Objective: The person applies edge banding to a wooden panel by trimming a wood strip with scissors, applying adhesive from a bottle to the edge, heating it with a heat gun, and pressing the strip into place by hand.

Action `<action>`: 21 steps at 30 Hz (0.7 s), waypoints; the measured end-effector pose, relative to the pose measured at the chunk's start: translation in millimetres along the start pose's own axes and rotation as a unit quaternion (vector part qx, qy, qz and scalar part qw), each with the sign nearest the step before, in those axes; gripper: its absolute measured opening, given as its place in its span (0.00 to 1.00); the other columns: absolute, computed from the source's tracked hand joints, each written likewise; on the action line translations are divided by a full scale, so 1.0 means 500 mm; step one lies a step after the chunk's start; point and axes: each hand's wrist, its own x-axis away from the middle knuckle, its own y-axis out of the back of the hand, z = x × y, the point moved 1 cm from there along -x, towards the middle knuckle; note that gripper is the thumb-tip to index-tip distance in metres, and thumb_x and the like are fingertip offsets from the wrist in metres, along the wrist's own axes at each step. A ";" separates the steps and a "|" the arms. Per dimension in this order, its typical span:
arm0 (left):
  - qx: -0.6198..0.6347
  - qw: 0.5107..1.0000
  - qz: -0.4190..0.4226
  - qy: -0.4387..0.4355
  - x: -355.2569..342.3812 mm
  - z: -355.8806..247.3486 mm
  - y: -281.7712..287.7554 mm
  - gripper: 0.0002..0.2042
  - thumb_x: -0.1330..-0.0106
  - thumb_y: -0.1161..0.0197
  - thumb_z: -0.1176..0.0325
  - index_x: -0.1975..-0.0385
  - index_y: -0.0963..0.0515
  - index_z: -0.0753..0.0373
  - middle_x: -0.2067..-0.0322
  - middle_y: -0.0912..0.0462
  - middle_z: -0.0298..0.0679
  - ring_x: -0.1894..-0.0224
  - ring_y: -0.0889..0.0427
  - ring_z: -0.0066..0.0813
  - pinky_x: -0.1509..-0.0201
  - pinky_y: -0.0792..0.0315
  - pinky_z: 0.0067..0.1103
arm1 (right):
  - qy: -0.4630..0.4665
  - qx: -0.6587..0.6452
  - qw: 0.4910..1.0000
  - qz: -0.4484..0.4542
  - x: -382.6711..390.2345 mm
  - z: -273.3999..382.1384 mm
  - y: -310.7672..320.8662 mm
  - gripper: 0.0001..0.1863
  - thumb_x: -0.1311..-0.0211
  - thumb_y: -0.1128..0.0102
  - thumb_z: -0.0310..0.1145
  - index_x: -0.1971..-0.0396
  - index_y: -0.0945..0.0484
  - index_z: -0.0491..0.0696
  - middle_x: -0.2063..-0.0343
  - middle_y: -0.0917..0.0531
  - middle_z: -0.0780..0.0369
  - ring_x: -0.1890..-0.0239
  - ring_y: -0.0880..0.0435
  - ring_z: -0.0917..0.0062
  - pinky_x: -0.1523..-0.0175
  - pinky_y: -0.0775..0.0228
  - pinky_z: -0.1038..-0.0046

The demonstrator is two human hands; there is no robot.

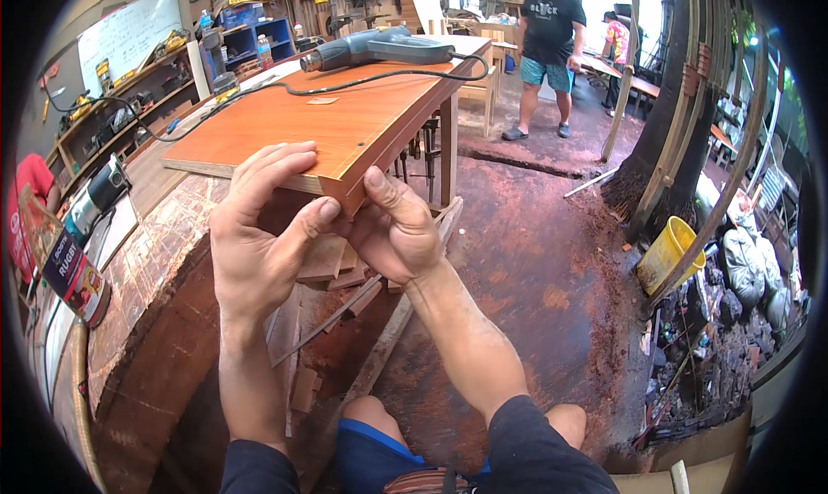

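Note:
An orange-brown wood-grain board (276,132) lies on the bench, its near corner jutting toward me. Along its right side runs an edge strip (398,142) of matching colour. My left hand (254,222) grips the corner, fingers over the top face and thumb against the strip's end. On the strip's outer face rests the thumb of my right hand (397,235); its other fingers curl beneath, partly hidden. A grey heat gun (384,47) lies at the board's far end, its black cord (332,89) trailing left across the top. A small wood-coloured scrap (323,101) sits on the board.
A dark-labelled bottle (76,274) and a teal-and-silver power tool (99,196) stand on the worn bench (159,252) at left. Offcuts (323,261) lie below the board. One person (548,54) stands ahead; others are farther off. A yellow bucket (671,257) leans at right.

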 end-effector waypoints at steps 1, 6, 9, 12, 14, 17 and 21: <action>-0.001 1.000 0.005 -0.001 0.001 -0.001 -0.002 0.21 0.41 0.21 0.70 0.48 0.15 0.66 0.45 0.14 0.44 0.37 0.20 0.38 0.32 0.28 0.31 | 0.002 -0.003 1.000 0.004 -0.001 -0.001 0.000 0.25 0.20 0.47 0.41 0.33 0.30 0.42 0.39 0.20 0.55 0.37 0.20 0.68 0.31 0.26 0.55; 0.026 0.999 0.008 0.041 0.000 0.001 -0.006 0.21 0.41 0.21 0.71 0.48 0.16 0.66 0.45 0.14 0.44 0.37 0.21 0.38 0.32 0.28 0.31 | 0.010 -0.011 1.000 -0.021 0.001 0.005 -0.018 0.22 0.20 0.44 0.40 0.34 0.28 0.45 0.42 0.17 0.59 0.42 0.16 0.71 0.38 0.20 0.60; 0.030 0.999 0.003 0.021 0.001 0.006 -0.004 0.21 0.41 0.21 0.70 0.48 0.16 0.66 0.44 0.14 0.44 0.36 0.21 0.39 0.31 0.29 0.32 | 0.011 -0.012 1.000 -0.013 0.001 0.001 -0.024 0.22 0.20 0.45 0.40 0.34 0.28 0.46 0.42 0.18 0.60 0.41 0.17 0.72 0.38 0.20 0.60; -0.030 0.999 0.013 -0.017 -0.001 0.010 0.009 0.22 0.41 0.21 0.70 0.47 0.16 0.66 0.44 0.14 0.45 0.36 0.21 0.41 0.30 0.30 0.34 | -0.015 0.007 0.999 -0.046 0.006 0.002 -0.027 0.23 0.20 0.44 0.41 0.34 0.28 0.45 0.43 0.18 0.59 0.42 0.17 0.72 0.38 0.20 0.60; -0.021 1.000 0.015 -0.017 -0.001 0.015 0.011 0.22 0.41 0.22 0.70 0.47 0.16 0.66 0.44 0.14 0.45 0.36 0.21 0.43 0.30 0.31 0.34 | -0.029 -0.031 0.999 -0.019 0.015 0.005 -0.014 0.24 0.20 0.46 0.42 0.33 0.29 0.44 0.42 0.18 0.55 0.40 0.18 0.68 0.36 0.22 0.56; -0.032 0.999 0.012 -0.032 -0.004 0.009 0.007 0.22 0.42 0.22 0.71 0.46 0.16 0.66 0.44 0.14 0.44 0.36 0.22 0.44 0.30 0.31 0.35 | -0.010 0.054 0.997 -0.061 0.024 0.008 -0.024 0.23 0.21 0.44 0.42 0.35 0.27 0.46 0.44 0.16 0.56 0.43 0.17 0.68 0.39 0.21 0.55; -0.037 0.999 0.009 -0.038 -0.005 0.013 0.006 0.22 0.43 0.22 0.72 0.47 0.16 0.64 0.45 0.14 0.43 0.36 0.22 0.44 0.31 0.29 0.36 | -0.009 0.075 0.994 -0.083 0.029 0.012 -0.023 0.21 0.20 0.46 0.42 0.36 0.25 0.46 0.46 0.15 0.58 0.48 0.15 0.68 0.44 0.20 0.54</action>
